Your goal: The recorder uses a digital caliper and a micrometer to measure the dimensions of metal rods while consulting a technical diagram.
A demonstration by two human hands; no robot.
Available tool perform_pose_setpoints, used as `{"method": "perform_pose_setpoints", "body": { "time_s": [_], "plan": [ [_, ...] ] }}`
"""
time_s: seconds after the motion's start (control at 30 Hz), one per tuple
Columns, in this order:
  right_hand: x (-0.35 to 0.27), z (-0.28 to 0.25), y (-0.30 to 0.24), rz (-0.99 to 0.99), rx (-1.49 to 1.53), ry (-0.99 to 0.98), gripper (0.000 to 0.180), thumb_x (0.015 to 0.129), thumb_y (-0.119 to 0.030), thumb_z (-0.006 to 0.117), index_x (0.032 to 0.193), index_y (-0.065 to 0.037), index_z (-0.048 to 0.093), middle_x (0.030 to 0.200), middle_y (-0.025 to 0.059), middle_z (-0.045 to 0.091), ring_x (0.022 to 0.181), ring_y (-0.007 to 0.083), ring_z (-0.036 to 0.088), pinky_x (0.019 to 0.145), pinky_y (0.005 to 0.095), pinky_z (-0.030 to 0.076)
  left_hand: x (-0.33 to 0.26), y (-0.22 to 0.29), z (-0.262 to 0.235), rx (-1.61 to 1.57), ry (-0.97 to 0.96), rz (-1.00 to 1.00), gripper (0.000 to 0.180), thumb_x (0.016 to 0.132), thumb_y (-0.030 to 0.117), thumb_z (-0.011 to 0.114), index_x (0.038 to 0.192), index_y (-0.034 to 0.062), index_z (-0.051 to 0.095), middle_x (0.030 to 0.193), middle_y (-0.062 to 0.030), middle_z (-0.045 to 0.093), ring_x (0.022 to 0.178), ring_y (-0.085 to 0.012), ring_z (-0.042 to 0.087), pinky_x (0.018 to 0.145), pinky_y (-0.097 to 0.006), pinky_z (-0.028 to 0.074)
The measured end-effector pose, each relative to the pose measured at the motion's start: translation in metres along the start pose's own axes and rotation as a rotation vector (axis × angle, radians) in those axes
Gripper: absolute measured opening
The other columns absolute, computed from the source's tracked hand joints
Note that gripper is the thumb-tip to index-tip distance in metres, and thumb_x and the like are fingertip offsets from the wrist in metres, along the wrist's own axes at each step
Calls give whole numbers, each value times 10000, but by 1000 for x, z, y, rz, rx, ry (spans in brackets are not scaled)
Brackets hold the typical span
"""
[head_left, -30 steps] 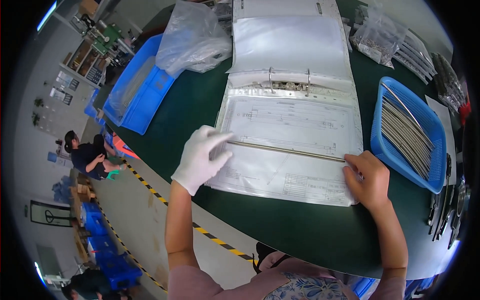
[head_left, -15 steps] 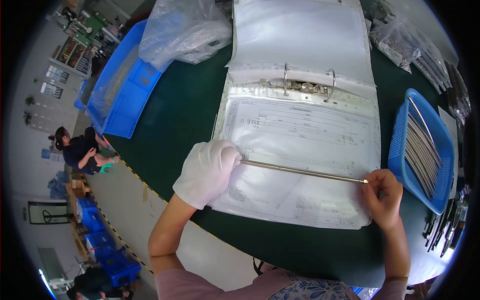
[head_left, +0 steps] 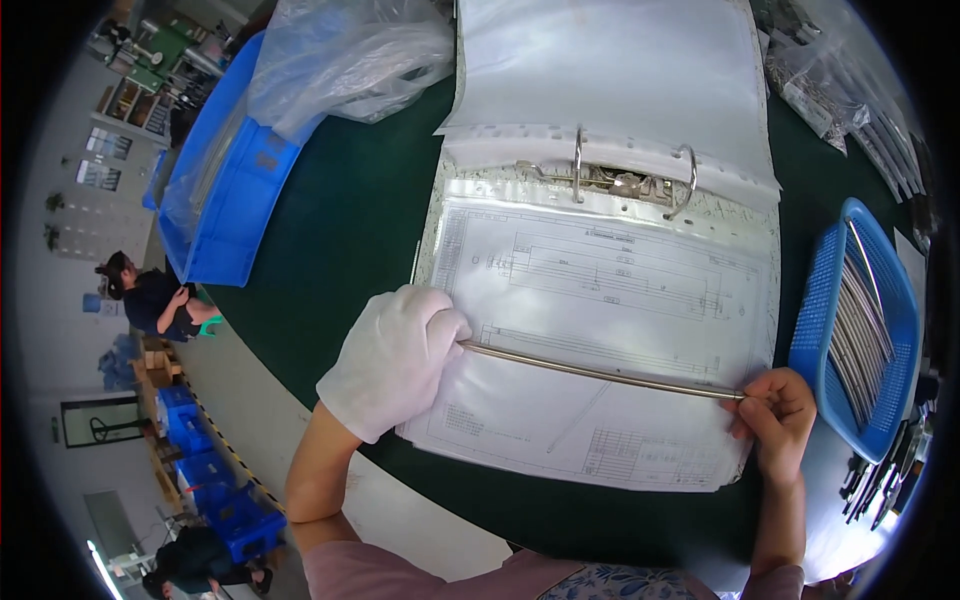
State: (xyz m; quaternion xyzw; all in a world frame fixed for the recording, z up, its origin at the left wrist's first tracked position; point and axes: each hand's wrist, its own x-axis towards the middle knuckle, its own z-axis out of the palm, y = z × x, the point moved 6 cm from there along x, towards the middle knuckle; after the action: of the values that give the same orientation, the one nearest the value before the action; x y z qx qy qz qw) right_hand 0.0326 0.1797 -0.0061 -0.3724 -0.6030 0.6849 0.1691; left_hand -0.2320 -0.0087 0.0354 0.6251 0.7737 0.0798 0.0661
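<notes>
A thin metal rod [head_left: 600, 374] stretches between my two hands, above the drawing sheet [head_left: 520, 410] in an unfolded ring binder [head_left: 433, 215]. Its left end disappears into my left hand [head_left: 395, 358], which wears a white glove and is closed round it. Bare fingers of my right hand [head_left: 780, 415] pinch the rod's other end by the sheet's right edge. The rod slopes slightly down to the right. Just beyond my right hand stands a blue mesh basket [head_left: 808, 345] with several similar metal rods [head_left: 862, 340] in it.
A blue bin [head_left: 235, 215] with clear plastic over it stands at the table's far left, beside a crumpled plastic bag [head_left: 345, 60]. Bagged metal parts [head_left: 815, 95] lie at the far right, dark tools [head_left: 885, 470] at the near right. Two other people sit off to the left.
My view has shifted a little. My right fingers have changed their hold and now cover the rod's tip, which showed before. The rod stays between both hands.
</notes>
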Motion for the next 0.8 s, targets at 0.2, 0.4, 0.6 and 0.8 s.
{"method": "perform_pose_setpoints", "body": {
  "time_s": [0.2,0.4,0.6,0.8],
  "plan": [
    [-4,-6,-3,37,70,66,130,769,23,561,881,-2,499,728,126,617,588,112,581,499,193,468,15,-21,0,-363,34,-1,85,748,44,558,797,42,489,790,-90,535,726,-278,533,637,-357,425],
    [4,0,0,150,-35,244,118,789,-2,564,895,5,512,692,75,605,566,89,563,489,180,444,29,-31,6,-326,159,-33,96,756,68,578,816,55,505,774,-88,529,713,-268,526,628,-341,419],
    [3,5,-17,-242,-647,173,114,774,6,581,884,22,555,610,24,526,462,50,408,438,174,287,22,-33,5,-212,274,-23,134,700,70,645,812,109,583,759,-48,505,666,-235,498,592,-324,388],
    [-5,13,-21,-567,-917,97,140,744,46,580,880,28,555,608,52,504,433,84,386,404,199,259,17,-31,5,-225,313,-18,150,690,67,658,816,112,591,752,-39,510,656,-208,498,581,-309,373]
  ]
}}
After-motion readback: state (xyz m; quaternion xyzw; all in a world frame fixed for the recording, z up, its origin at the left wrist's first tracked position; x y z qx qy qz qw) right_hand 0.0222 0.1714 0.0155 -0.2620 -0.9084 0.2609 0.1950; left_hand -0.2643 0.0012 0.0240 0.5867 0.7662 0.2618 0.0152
